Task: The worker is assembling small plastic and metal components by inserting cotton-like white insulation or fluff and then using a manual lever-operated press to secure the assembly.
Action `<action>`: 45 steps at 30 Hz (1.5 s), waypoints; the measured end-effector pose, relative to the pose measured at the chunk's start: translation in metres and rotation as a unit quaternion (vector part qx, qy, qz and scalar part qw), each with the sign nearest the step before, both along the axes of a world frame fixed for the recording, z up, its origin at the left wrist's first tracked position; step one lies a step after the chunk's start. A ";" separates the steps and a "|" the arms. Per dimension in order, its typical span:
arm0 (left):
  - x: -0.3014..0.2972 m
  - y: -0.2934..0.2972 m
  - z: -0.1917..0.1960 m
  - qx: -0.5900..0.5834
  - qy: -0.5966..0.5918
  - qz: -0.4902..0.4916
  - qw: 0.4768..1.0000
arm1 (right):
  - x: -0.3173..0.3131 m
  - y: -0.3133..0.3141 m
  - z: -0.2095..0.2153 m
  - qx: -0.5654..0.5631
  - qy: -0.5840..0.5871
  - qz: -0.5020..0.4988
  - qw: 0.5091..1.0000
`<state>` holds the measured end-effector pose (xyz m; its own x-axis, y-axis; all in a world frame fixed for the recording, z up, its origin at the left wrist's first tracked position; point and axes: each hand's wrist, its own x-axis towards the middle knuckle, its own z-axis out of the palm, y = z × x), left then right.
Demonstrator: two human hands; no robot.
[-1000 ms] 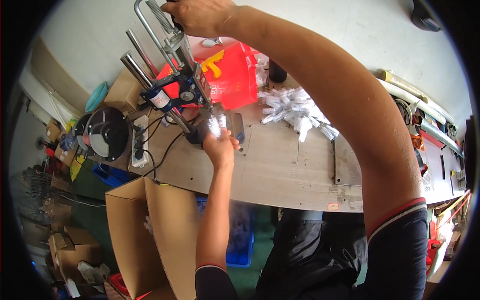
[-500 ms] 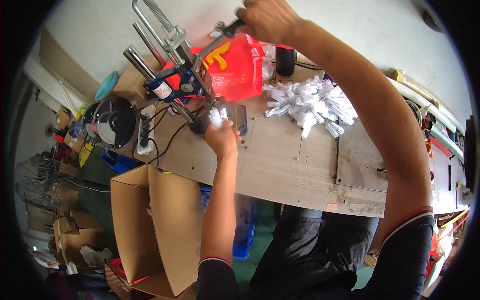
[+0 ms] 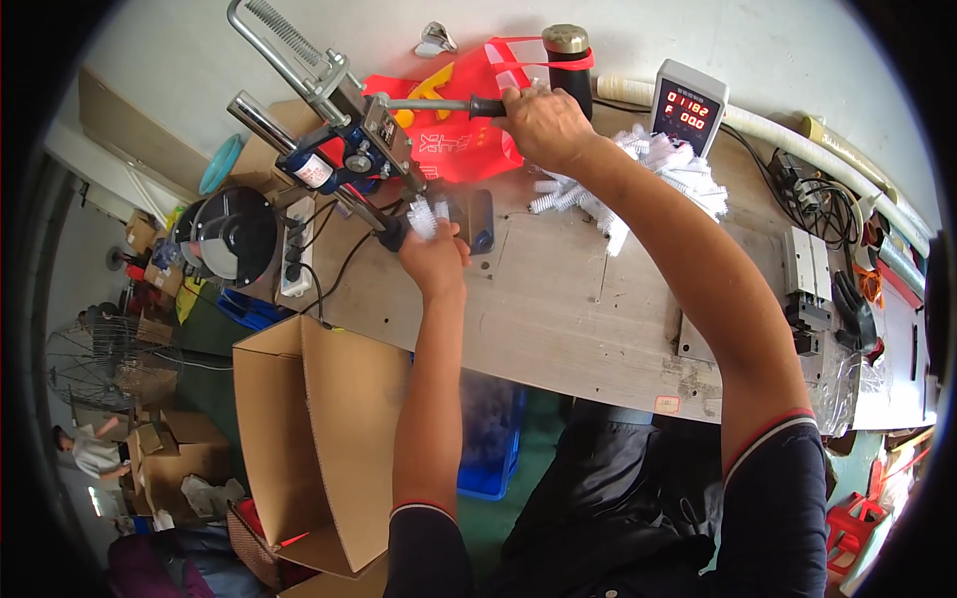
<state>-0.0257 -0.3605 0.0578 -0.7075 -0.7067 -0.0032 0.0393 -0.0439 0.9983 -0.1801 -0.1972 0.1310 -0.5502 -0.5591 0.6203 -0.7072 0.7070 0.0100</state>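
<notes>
My right hand [image 3: 548, 125] is wrapped round the black grip of a lever [image 3: 434, 104], which juts to the right from a hand-operated press [image 3: 351, 149]. My left hand [image 3: 436, 261] pinches a white, bristly, brush-like piece [image 3: 423, 219] under the press's head. Whether that piece touches the tool tip is too small to tell. To the right, behind my right forearm, lies a heap of similar white ridged pieces [image 3: 688, 184]. A dark flat tray-like item [image 3: 481, 221] rests beside my left hand.
Behind the lever are a red bag [image 3: 449, 149] and a dark bottle [image 3: 569, 70]. A digital counter [image 3: 688, 105] stands behind the heap. An open cardboard box [image 3: 349, 429] and a blue crate [image 3: 490, 439] sit below the table edge. A power strip [image 3: 296, 249] lies left of the press.
My right hand has pulled the lever down from its raised position. The left hand stays under the press head. The view has shifted, bringing the counter and bottle into sight.
</notes>
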 end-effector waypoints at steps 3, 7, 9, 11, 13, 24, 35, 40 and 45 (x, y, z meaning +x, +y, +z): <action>0.003 -0.010 0.002 0.035 -0.008 -0.022 0.999 | 0.002 -0.003 0.005 0.002 -0.040 0.008 0.999; 0.005 -0.011 0.005 0.098 -0.019 -0.038 0.994 | -0.001 0.002 0.020 0.016 -0.064 0.007 0.998; 0.008 -0.014 0.004 0.111 -0.020 -0.035 0.993 | 0.002 0.002 0.025 0.013 -0.075 0.006 0.997; 0.006 -0.019 0.005 0.130 -0.006 -0.057 0.990 | 0.005 0.000 0.018 0.005 -0.093 0.004 0.996; 0.007 -0.023 0.004 0.131 -0.010 -0.068 0.989 | 0.007 -0.005 0.000 -0.013 -0.054 0.000 0.998; 0.002 -0.029 0.000 0.152 0.009 -0.118 0.981 | 0.000 -0.022 -0.049 -0.130 -0.057 -0.035 0.989; -0.006 -0.009 -0.007 0.198 0.012 -0.138 0.970 | -0.045 0.008 -0.079 -0.138 -0.105 0.009 0.985; 0.020 -0.043 -0.012 0.189 0.032 -0.108 0.975 | -0.010 -0.039 -0.059 -0.051 -0.182 0.000 0.982; 0.008 -0.024 0.003 0.192 0.030 -0.138 0.971 | -0.050 -0.012 -0.092 -0.124 -0.057 -0.004 0.991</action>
<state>-0.0177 -0.3844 0.0608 -0.8772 -0.4442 -0.1821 0.0307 -0.4304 0.9021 -0.2304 -0.2095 0.0393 -0.6282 -0.3931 0.6714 -0.6885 0.6827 -0.2445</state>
